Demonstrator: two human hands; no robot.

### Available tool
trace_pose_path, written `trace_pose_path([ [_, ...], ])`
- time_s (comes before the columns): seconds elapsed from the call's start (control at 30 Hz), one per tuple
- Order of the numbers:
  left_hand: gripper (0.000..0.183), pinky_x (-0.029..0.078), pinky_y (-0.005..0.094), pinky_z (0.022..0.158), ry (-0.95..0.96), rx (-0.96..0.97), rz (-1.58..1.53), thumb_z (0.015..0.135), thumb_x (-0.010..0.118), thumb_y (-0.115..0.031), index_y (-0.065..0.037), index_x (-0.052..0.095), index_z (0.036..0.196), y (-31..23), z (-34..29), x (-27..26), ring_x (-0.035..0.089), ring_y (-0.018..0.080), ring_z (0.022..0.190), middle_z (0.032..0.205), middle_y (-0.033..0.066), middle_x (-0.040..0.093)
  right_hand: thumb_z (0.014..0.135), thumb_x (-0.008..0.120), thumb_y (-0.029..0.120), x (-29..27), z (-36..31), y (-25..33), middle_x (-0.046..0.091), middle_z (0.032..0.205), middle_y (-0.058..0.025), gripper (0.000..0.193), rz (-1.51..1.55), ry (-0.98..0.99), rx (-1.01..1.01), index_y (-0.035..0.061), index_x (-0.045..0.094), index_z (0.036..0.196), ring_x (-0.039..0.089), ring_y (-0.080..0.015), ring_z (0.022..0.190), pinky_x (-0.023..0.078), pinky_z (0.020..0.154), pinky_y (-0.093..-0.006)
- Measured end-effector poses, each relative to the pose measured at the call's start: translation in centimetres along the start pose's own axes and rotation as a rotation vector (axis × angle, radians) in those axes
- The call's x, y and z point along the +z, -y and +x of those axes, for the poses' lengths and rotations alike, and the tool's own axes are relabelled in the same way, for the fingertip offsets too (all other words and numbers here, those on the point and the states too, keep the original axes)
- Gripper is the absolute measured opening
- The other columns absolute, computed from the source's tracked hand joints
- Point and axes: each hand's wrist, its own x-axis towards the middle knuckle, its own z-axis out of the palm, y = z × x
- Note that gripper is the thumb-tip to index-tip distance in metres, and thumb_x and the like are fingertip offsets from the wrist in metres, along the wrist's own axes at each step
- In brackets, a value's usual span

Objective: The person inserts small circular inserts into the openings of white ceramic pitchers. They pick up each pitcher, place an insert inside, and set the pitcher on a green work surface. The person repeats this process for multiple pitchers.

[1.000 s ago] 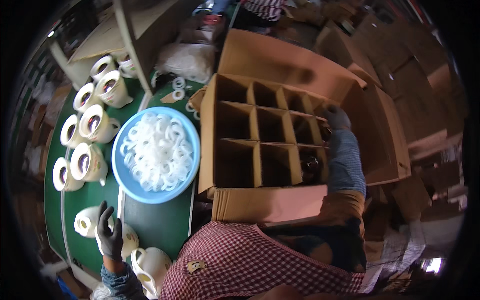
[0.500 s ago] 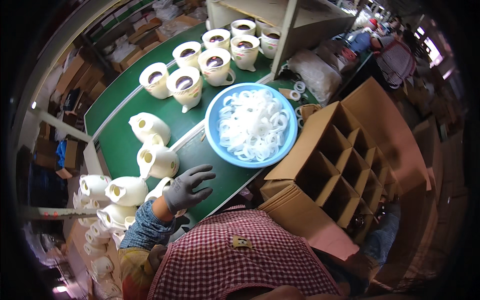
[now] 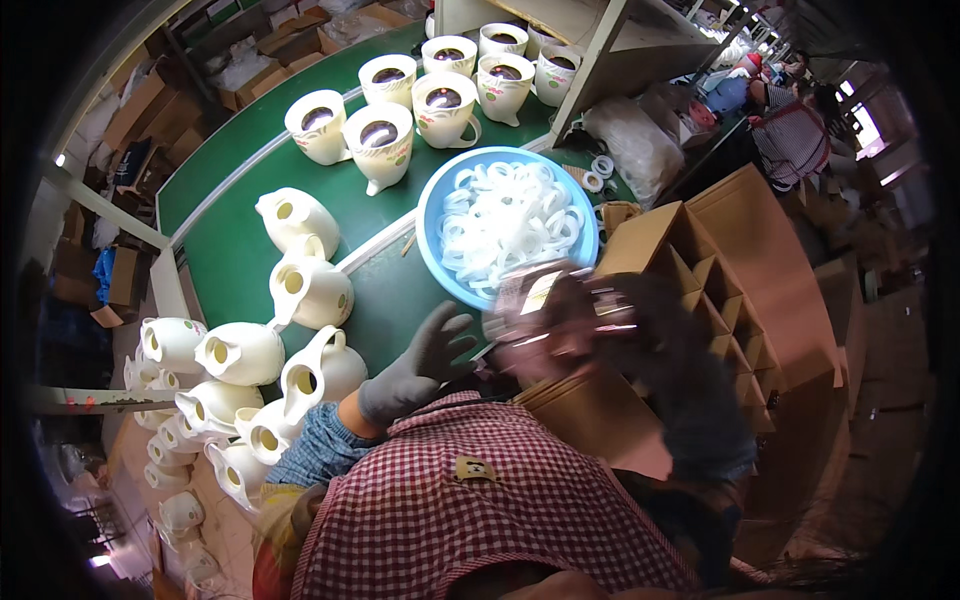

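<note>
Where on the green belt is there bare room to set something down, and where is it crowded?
Bare green belt shows at the far left, beyond the white jug bodies. A smaller patch lies between the blue bowl of rings and the gloved left hand. Crowded: the upright jugs at the far end and the heap of jug bodies at lower left. The right hand is blurred.

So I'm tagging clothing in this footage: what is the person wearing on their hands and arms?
The left hand wears a grey knit work glove, with a blue-checked sleeve behind it. The right hand is motion-blurred and looks dark, so whether it is gloved cannot be told; its forearm has a dark blue sleeve. A red-and-white checked apron covers the chest.
</note>
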Motion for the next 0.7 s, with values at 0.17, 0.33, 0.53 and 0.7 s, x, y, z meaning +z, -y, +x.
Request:
trace_pose_path([
  [0.17, 0.093, 0.037, 0.0504, 0.12, -0.14, -0.071, -0.157, 0.085, 0.083, -0.037, -0.008, 0.034, 0.158, 1.1, -0.6, -0.9, 0.043, 0.0314, 0.145, 0.158, 0.0144, 0.044, 0.091, 0.075, 0.029, 10.3, 5.6, -0.3, 0.067, 0.123, -0.0188, 0.05, -0.089, 0.246, -0.376, 0.0079, 0.06, 0.133, 0.069, -0.0355, 0.106, 0.057, 0.092, -0.0428],
  [0.33, 0.092, 0.037, 0.0531, 0.12, -0.31, 0.091, -0.686, 0.085, 0.082, -0.041, -0.01, 0.036, 0.158, 2.7, -9.2, -3.0, 0.044, 0.0325, 0.144, 0.158, 0.0143, 0.044, 0.096, 0.066, 0.039, 7.0, 16.5, -14.1, 0.067, 0.133, -0.0145, 0.047, -0.207, 0.372, 0.166, 0.0159, 0.064, 0.137, 0.069, -0.0295, 0.11, 0.055, 0.096, -0.0423],
  [0.53, 0.095, 0.035, 0.0542, 0.122, -0.388, 0.274, -0.569, 0.086, 0.077, -0.053, -0.013, 0.034, 0.159, 2.5, -10.1, -4.7, 0.044, 0.0342, 0.145, 0.159, 0.0137, 0.043, 0.096, 0.061, 0.049, -0.5, 22.6, -26.6, 0.054, 0.152, -0.0154, 0.066, -0.652, -0.028, 0.945, 0.0133, 0.051, 0.15, 0.051, -0.031, 0.14, 0.042, 0.114, -0.0424],
  [0.7, 0.094, 0.034, 0.0534, 0.122, -0.461, 0.272, -0.476, 0.087, 0.076, -0.052, -0.011, 0.033, 0.159, 1.9, -10.8, -4.2, 0.044, 0.034, 0.144, 0.159, 0.0143, 0.043, 0.094, 0.069, 0.025, 2.2, 22.8, -29.1, 0.067, 0.136, -0.0139, 0.044, -0.71, -0.055, 0.974, 0.0119, 0.066, 0.136, 0.068, -0.0279, 0.118, 0.057, 0.096, -0.0381],
])
